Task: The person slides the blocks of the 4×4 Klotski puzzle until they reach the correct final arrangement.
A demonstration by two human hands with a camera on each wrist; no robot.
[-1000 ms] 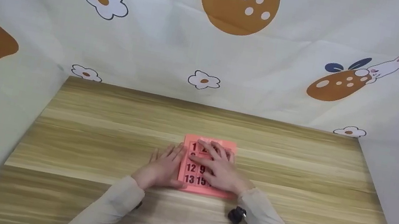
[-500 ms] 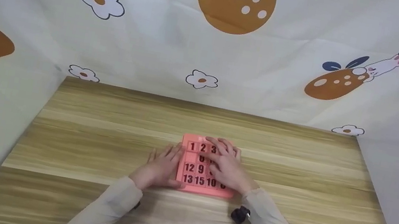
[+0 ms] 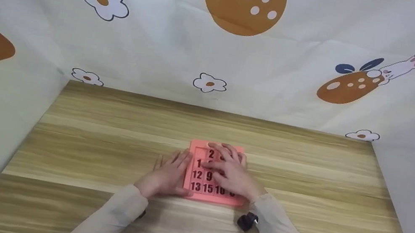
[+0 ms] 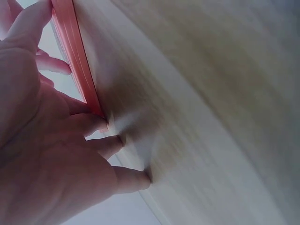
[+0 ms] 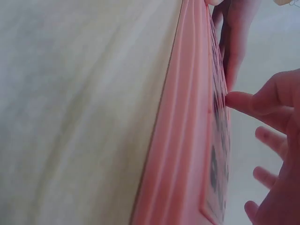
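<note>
A pink number slide puzzle [image 3: 214, 199] lies flat on the table, black digits on its tiles. Its top left cell is bare, and the tile numbered 1 [image 3: 198, 163] sits just below that cell. My left hand [image 3: 167, 175] lies along the puzzle's left side, fingers extended and thumb at the lower left corner. The left wrist view has the fingertips of this hand [image 4: 70, 154] at the frame's edge and on the tabletop. Over the upper right tiles spreads my right hand [image 3: 237, 177], hiding several of them. In the right wrist view, one of its fingers [image 5: 241, 101] touches the tile face.
The wood-grain table [image 3: 112, 125] reaches back to a pale cloth wall [image 3: 159, 48] printed with rabbits and flowers. More cloth closes off both sides. A small black device [image 3: 246, 222] hangs under the right wrist.
The tile numbered 1 has slid down a row, so the bare cell is now at the top left. My right hand shifted slightly over the tiles; my left hand stays in place.
</note>
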